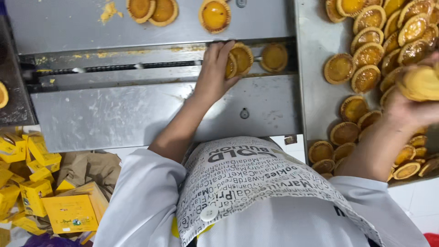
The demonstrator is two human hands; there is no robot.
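The left hand is stretched forward to the slot of a steel conveyor machine, and a small round tart is pinched on edge between its thumb and fingers. That tart is tilted, its yellow filling turned toward the right, its flat axis running roughly front to back. Just right of it, a second tart and a third tart are seen lying in the slot, filling upward.

The right hand is raised over the steel tray at the right and is clamped around a stack of tarts, blurred, with fluted sides facing the camera. A heap of loose tarts is spread beneath it, filling the tray from far edge to near edge.

Three more tarts are lying on the machine's far plate, beside crumbs. Yellow cartons are piled on the floor at the left. A printed apron is worn over white sleeves.
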